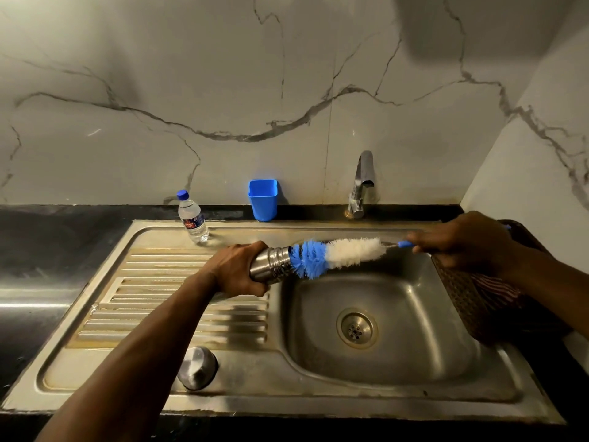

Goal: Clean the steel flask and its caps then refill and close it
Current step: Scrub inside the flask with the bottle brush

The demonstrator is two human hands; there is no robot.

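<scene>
My left hand (237, 271) grips the steel flask (271, 264), held on its side over the left edge of the sink basin (414, 339), its threaded mouth pointing right. My right hand (462, 240) holds the blue handle of a bottle brush (334, 255) with blue and white bristles. The blue bristle end sits right at the flask's mouth; most of the brush head is outside. A steel cap (197, 366) rests upside down on the near rim of the drainboard, partly behind my left forearm.
A small plastic water bottle (192, 218) with a blue cap stands at the back of the drainboard (143, 282). A blue plastic cup (263, 199) sits against the wall. The tap (361, 183) is at the back right, not running. A dark basket (478, 298) lies right of the basin.
</scene>
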